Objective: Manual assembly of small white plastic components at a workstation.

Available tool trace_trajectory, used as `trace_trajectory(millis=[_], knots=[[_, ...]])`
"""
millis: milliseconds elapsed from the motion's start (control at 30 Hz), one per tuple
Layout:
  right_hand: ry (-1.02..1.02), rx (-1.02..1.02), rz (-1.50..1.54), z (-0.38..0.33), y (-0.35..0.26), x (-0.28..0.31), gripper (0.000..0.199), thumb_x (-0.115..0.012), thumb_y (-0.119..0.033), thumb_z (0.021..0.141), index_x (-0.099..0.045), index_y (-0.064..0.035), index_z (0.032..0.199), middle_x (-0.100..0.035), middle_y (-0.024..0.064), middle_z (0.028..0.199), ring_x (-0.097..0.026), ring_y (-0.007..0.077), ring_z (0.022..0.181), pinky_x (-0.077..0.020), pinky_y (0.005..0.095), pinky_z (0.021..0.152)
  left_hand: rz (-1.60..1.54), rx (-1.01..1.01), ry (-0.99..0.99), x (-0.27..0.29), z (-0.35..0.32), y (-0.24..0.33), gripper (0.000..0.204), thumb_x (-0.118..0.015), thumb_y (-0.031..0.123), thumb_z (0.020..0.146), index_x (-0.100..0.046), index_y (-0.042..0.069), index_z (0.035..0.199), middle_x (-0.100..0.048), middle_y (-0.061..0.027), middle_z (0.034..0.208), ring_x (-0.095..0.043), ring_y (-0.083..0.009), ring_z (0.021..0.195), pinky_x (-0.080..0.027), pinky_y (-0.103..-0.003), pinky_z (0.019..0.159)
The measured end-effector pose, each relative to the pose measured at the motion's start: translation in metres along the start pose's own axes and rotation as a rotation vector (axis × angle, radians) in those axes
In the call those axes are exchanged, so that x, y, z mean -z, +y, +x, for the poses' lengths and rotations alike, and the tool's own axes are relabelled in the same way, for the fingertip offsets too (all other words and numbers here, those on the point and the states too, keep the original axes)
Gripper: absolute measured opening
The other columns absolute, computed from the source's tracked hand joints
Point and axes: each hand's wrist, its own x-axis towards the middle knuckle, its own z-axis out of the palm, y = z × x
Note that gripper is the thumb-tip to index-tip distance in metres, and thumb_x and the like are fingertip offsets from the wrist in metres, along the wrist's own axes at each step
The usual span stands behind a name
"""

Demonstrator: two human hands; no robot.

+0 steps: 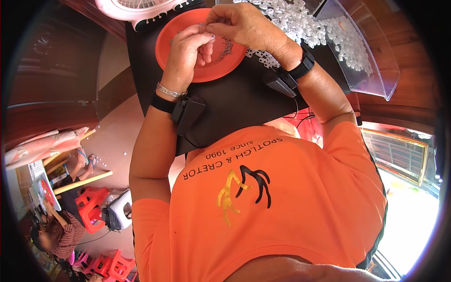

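Above an orange-red round plate (213,74), my two hands meet with their fingertips together. My left hand (187,50) is closed, its fingers curled and pinching near the thumb. Reaching in from the right, my right hand (249,27) pinches thumb against forefinger right beside the left fingertips. Whatever is between the fingers is too small to make out. On the plate lie thin grey metal pins (227,49), partly hidden by my hands. Many small white plastic pieces (289,19), shaped like little clips, are heaped on the black table (235,105) beyond my right wrist.
At the right, a clear plastic bin (383,70) holds more white pieces. A white slatted appliance (141,10) stands at the far left. Black devices (189,113) are strapped to both wrists, with cables. Left on the floor are red stools (91,209) and another seated person (66,235).
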Motion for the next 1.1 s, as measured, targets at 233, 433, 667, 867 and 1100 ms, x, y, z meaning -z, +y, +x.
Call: trace_trajectory(millis=[233,433,667,867,1100], knots=[[0.047,0.298,-0.214,0.004,0.002,-0.004,0.018,-0.065,-0.008,0.080,-0.063,0.0023,0.094,-0.066,0.0183,0.080,-0.065,0.0290,0.069,-0.0491,0.0345,0.062,0.086,0.047,-0.049,0.010,-0.002,0.006,0.016,-0.054,0.020,0.082,-0.058,0.006,0.075,-0.055,0.0004,0.061,-0.049,-0.0071,0.049,-0.033,-0.020,0.044],[0.082,0.336,-0.209,0.013,-0.001,-0.009,0.020,-0.067,-0.006,0.078,-0.063,0.0023,0.096,-0.066,0.0176,0.080,-0.065,0.0263,0.070,-0.0495,0.0333,0.063,0.048,0.040,-0.044,0.015,0.000,0.007,0.017,-0.054,0.021,0.082,-0.057,0.007,0.073,-0.055,0.0006,0.060,-0.048,-0.0076,0.047,-0.032,-0.020,0.043],[0.072,0.245,0.057,0.026,0.009,-0.013,0.017,-0.068,-0.011,0.080,-0.062,0.0025,0.088,-0.064,0.0143,0.072,-0.059,0.0165,0.062,-0.0467,0.0302,0.059,0.011,-0.002,-0.025,0.021,0.004,0.007,0.018,-0.054,0.021,0.082,-0.057,0.007,0.070,-0.054,0.0008,0.058,-0.047,-0.0078,0.045,-0.031,-0.021,0.043],[0.023,0.088,-0.252,0.017,0.026,-0.022,0.021,-0.065,-0.021,0.083,-0.065,-0.0027,0.093,-0.063,0.0100,0.071,-0.057,0.0158,0.062,-0.0461,0.0290,0.059,-0.111,-0.131,0.151,0.028,0.007,0.001,0.018,-0.053,0.020,0.083,-0.055,0.007,0.071,-0.054,-0.0004,0.059,-0.047,-0.0079,0.046,-0.031,-0.021,0.042],[-0.175,0.075,-0.530,0.005,0.037,-0.059,0.024,-0.066,-0.031,0.078,-0.066,-0.0087,0.088,-0.066,0.0125,0.078,-0.063,0.0313,0.072,-0.0490,0.0426,0.066,-0.076,-0.124,0.174,0.027,0.008,0.000,0.018,-0.051,0.022,0.086,-0.053,0.007,0.076,-0.052,-0.0002,0.061,-0.047,-0.0102,0.052,-0.032,-0.022,0.049]])
